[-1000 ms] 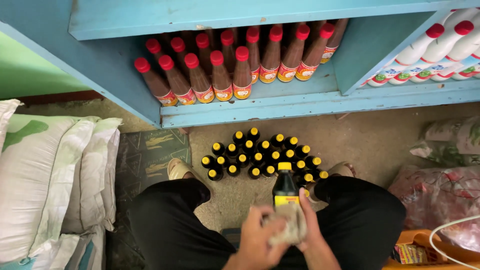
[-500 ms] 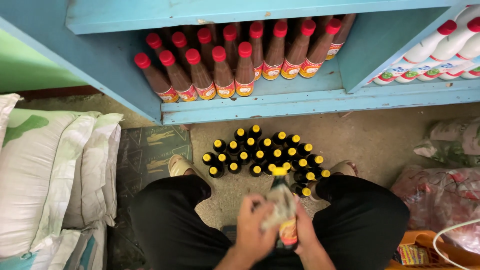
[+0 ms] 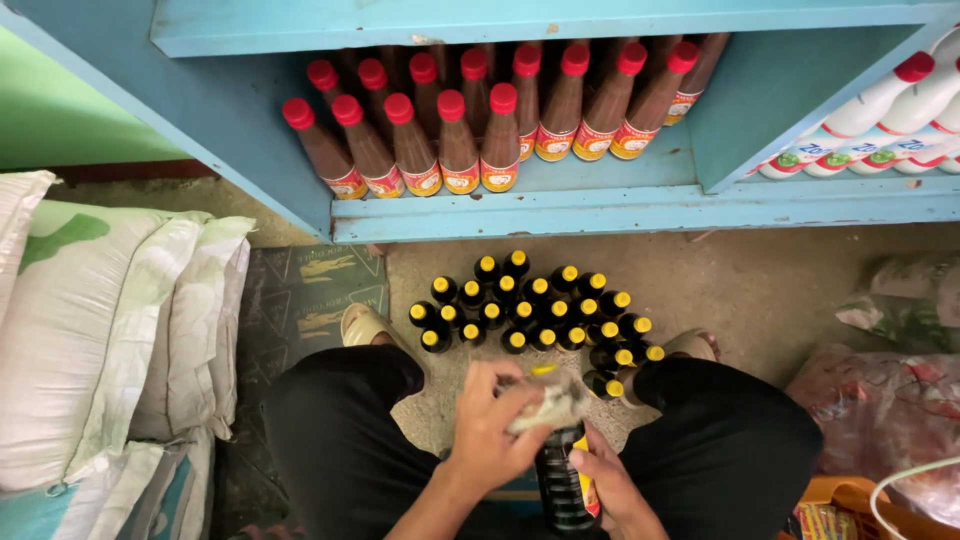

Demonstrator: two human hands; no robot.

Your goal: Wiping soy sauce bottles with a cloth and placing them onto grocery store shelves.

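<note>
On the floor between the person's knees stand about twenty-four dark yellow-capped bottles (image 3: 530,315) in a tight cluster. On the blue shelf (image 3: 640,205) above lie twelve brown red-capped sauce bottles (image 3: 480,120), with four white red-capped bottles (image 3: 880,125) in the next compartment. The left hand (image 3: 495,425) has its fingers curled around a crumpled cloth (image 3: 550,405), pressing it on the top of one dark bottle (image 3: 562,480). The right hand (image 3: 605,485) grips that bottle's lower body, fingers wrapped around its yellow label.
</note>
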